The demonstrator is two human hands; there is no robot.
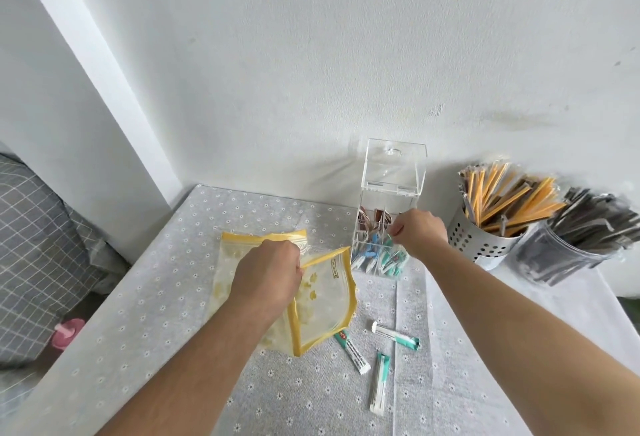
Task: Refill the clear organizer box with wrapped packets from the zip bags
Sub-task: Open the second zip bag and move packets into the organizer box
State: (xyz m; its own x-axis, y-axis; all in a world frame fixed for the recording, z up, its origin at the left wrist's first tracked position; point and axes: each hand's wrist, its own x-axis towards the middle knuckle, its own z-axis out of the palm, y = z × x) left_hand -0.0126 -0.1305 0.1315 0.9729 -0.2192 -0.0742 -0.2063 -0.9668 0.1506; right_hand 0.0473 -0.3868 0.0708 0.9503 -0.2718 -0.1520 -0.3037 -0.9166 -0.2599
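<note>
The clear organizer box (389, 200) stands against the wall with its lid tipped up; its compartments hold brown, blue and teal packets. My right hand (420, 233) is over the box's front compartments, fingers curled; whether they pinch a packet I cannot tell. My left hand (268, 274) grips the top edge of a yellow-trimmed zip bag (325, 311), held above the table. A second yellow zip bag (242, 248) lies behind it. Three teal-and-white wrapped packets (396, 335) lie loose on the cloth in front of the box.
A perforated metal holder (474, 245) full of yellow and brown stick packets stands right of the box, with a grey container (554, 255) of dark sticks beside it. The table has a grey flowered cloth (173, 297). A checked cushion (31, 227) lies at the left.
</note>
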